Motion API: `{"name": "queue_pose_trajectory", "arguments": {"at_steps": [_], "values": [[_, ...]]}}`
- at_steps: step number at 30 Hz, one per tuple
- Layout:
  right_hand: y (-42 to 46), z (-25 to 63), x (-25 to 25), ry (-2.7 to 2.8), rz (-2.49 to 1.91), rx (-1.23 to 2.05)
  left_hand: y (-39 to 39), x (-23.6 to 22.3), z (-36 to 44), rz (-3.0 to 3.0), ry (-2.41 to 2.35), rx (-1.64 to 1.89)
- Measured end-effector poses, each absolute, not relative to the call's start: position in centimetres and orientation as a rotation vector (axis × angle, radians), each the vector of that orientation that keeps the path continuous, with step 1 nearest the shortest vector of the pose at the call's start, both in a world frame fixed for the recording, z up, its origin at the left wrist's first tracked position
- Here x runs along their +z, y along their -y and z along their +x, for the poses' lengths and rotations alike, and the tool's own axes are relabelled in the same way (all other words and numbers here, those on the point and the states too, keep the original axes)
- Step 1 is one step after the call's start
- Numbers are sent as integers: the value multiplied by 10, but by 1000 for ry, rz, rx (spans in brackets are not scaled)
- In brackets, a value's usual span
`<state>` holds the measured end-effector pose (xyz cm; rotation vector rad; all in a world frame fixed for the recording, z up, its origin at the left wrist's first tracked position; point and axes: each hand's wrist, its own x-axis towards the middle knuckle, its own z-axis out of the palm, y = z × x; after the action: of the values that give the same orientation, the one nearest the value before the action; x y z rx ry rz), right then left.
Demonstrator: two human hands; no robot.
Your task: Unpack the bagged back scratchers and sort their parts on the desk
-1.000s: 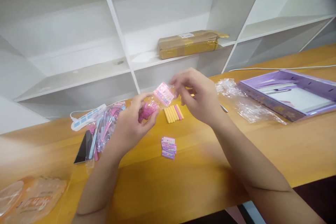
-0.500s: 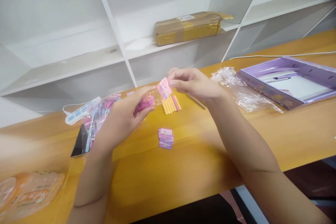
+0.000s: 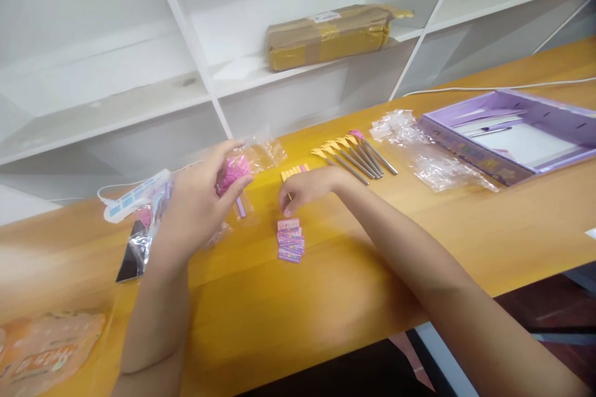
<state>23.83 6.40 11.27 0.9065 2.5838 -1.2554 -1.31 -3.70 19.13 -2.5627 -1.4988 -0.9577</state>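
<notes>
My left hand (image 3: 198, 198) is closed round a pink ribbed piece (image 3: 236, 171) in clear plastic, between thumb and fingers. A purple stick (image 3: 241, 207) in a clear bag shows just below it. My right hand (image 3: 305, 189) is low over the table, fingers curled down with a small gap between them and no card visible in them. Right under its fingertips lies a fanned pile of small pink and purple cards (image 3: 291, 245). Several yellow sticks and a pink one (image 3: 303, 168) lie in a row behind this hand, partly hidden by it.
Metal rods with yellow forked ends (image 3: 358, 155) lie behind my right hand, beside crumpled clear bags (image 3: 419, 149). A purple box (image 3: 484, 155) holds a pen. At left are a power strip (image 3: 135, 197), a black flat object (image 3: 130, 257) and an orange bag (image 3: 51, 347). A taped parcel (image 3: 326, 40) sits on the shelf.
My right hand has come down and toward me; the pink card it held now lies atop the pile. My left hand has moved left with the pink piece. The metal rods have come into view.
</notes>
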Motion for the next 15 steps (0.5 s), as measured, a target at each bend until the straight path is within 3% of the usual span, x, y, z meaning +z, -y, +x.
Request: {"name": "queue_pose_trajectory", "arguments": {"at_steps": [8, 12, 15], "values": [[-38, 257, 155, -3050, 986, -1911, 23, 156, 20, -2786, 1798, -1137], [-20, 254, 169, -3211, 1397, -1742, 13, 148, 26, -3192, 1841, -1117], [-10, 258, 177, -3335, 1677, -1515, -1, 144, 19, -3678, 1760, -803]]}}
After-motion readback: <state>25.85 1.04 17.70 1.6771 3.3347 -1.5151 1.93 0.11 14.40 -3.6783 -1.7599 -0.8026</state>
